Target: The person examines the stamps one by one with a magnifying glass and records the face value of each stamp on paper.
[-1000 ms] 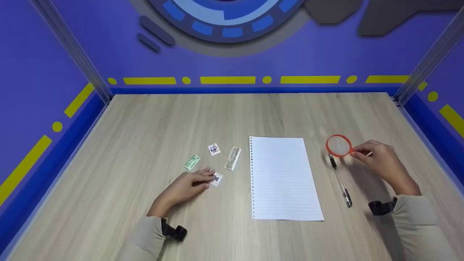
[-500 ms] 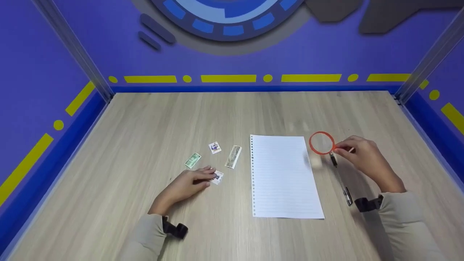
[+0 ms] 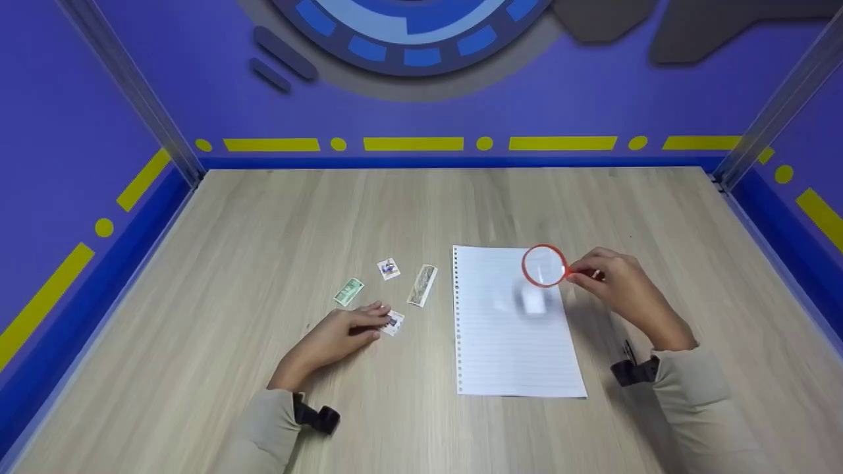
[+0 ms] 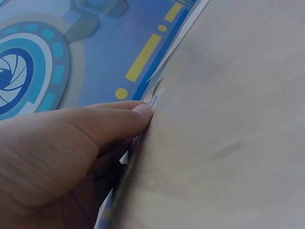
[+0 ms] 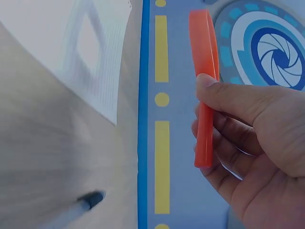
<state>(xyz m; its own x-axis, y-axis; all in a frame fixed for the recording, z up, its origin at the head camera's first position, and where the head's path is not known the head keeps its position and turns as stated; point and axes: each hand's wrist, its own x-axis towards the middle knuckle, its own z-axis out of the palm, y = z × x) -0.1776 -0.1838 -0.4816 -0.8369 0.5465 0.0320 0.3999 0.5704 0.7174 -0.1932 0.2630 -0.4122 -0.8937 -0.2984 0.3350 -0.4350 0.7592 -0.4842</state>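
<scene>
In the head view my right hand (image 3: 622,289) holds a red-rimmed magnifying glass (image 3: 544,266) raised over the upper right part of a lined sheet of paper (image 3: 507,349). The right wrist view shows the thumb and fingers pinching its orange-red handle (image 5: 205,136). My left hand (image 3: 329,339) rests its fingertips on a small white stamp (image 3: 394,322), partly covering it. Close by lie a green stamp (image 3: 348,291), a stamp with a coloured figure (image 3: 388,268) and a long grey stamp (image 3: 422,285). The left wrist view barely shows the stamp under the fingers.
A pen (image 5: 90,200) lies right of the paper, mostly hidden by my right hand and wrist in the head view. The wooden table (image 3: 316,210) meets blue-purple walls (image 3: 408,118) at the back and sides. Each wrist wears a black camera.
My right hand has carried the magnifying glass leftward, from above the pen's upper end to over the paper. My left hand has stayed on the stamp.
</scene>
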